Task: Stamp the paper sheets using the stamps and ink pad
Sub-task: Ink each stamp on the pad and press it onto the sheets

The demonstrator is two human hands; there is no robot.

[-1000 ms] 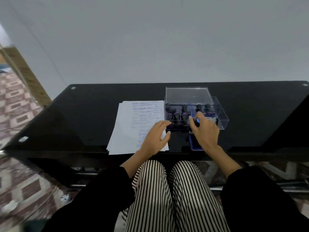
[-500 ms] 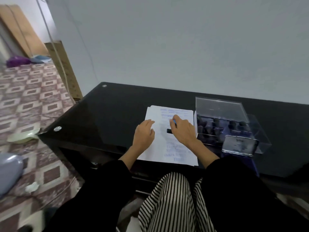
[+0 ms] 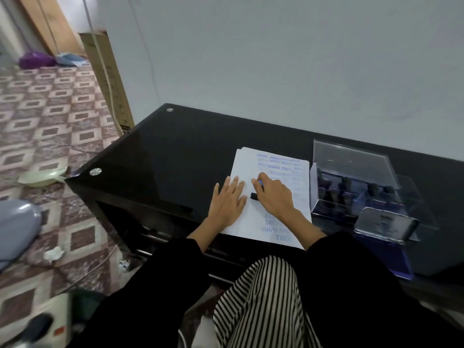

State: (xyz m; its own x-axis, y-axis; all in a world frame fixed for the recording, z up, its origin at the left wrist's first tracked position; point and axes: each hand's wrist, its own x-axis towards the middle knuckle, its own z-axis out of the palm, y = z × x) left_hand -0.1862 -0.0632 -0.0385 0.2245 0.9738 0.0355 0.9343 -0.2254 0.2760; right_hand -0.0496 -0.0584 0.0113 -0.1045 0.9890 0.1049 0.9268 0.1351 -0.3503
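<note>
- On the top sheet of the paper stack (image 3: 261,219), near its middle, the right hand (image 3: 273,197) grips a stamp (image 3: 254,196). Its fingers and thumb are curled round the blue-topped handle, and the black base is down on the paper.
- The left hand (image 3: 227,199) lies flat with fingers straight and spread, holding nothing. It straddles the stack's left edge, partly on the black glass table (image 3: 163,159).
- The step in hand looks like the press itself. Weight should go straight down through the handle without rocking. The base is a narrow bar, so a tilt would likely leave one end of the print faint.
- The flat palm should bear on the sheets through the lift, and the stamp should come straight up. Otherwise the top sheet may rise with it, or the print may drag.
- Blue prints already run down the sheet's right side, some under the right forearm, so a sliding wrist could smear them.
- For re-inking, the ink pad (image 3: 384,257) lies open at the table's near right edge, apart from the sheets.
- The clear plastic box (image 3: 351,159) with the spare stamps (image 3: 346,183) stands just beside the stack's right edge.
</note>
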